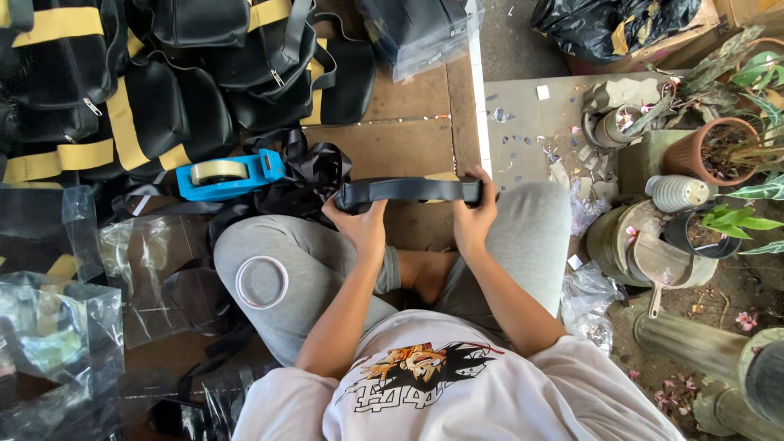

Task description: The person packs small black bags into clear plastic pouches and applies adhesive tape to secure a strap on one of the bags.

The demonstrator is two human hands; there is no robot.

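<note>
I am observing a folded black strap (408,191), flat and glossy, being held level above the lap: the left hand (359,226) is clamped on one end, the right hand (475,219) on the other. The person is sitting cross-legged on a brown floor (400,135). I am counting one blue tape dispenser (230,174), one tape ring (261,282), and several black-and-yellow bags (155,90).

Bare board (408,139) lies open at twelve o'clock of the hands. Black straps (306,175) and a tape dispenser (229,174) crowd ten o'clock; pots (653,237) block three o'clock; knees flank both sides.
</note>
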